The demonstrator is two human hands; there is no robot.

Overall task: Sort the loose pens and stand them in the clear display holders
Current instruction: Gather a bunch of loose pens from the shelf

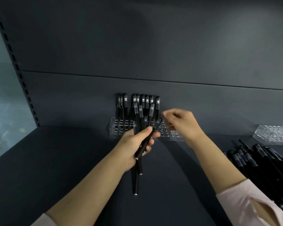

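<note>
Over holder [118,126]: left grip [134,144] clasps pens [137,115]; right grip [181,123] loosely curled, empty. Draw one, seat it upright.

Standing pens [142,101] wall the back of the holder [117,128] at 12 o'clock; loose pile [258,160] blocks 3 o'clock; shelf [64,160] lies open at 9 o'clock.

View 1 of 1. Head-worn wide-angle camera, facing forward and downward into a dark display bay; back panel [153,46] fills the upper half, shelf [55,160] the lower. The 2 forearms [91,185] enter from the bottom edge. Near range: left hand [134,144], its pens [138,120], right hand [181,123] and clear holder [114,129] lie mid-frame.
</note>
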